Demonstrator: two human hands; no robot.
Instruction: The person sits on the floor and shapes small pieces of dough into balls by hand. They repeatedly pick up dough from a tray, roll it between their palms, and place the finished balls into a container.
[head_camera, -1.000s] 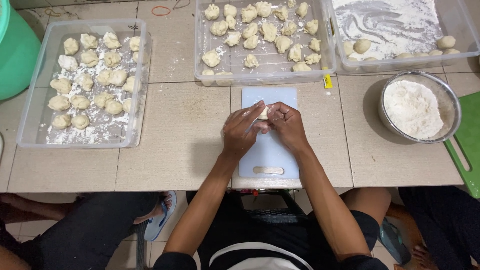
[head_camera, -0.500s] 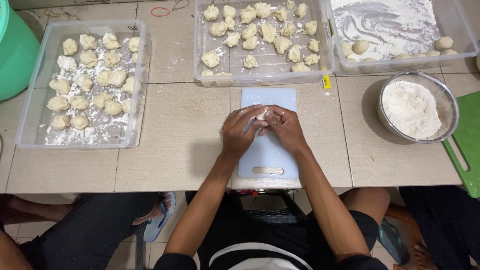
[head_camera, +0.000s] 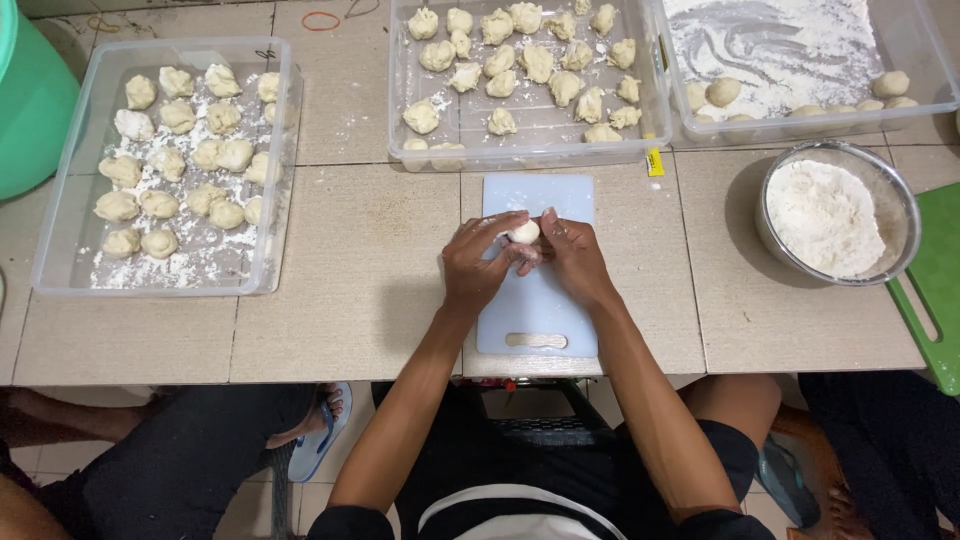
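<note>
A small white dough ball (head_camera: 523, 233) sits between the fingertips of both my hands over a pale blue cutting board (head_camera: 536, 300). My left hand (head_camera: 478, 262) curls round the ball from the left, and my right hand (head_camera: 572, 256) pinches it from the right. Both hands hover just above the board's upper half.
A clear tray (head_camera: 270, 200) at the left holds several floured dough balls. A second clear tray (head_camera: 520, 155) behind the board holds several rough dough pieces, and a floured tray (head_camera: 790, 125) stands at the back right. A metal bowl of flour (head_camera: 895, 210) is at the right, a green bucket (head_camera: 30, 110) far left.
My hands have stayed over the board and kept working the dough ball between the fingers; the ball now shows more clearly between the fingertips.
</note>
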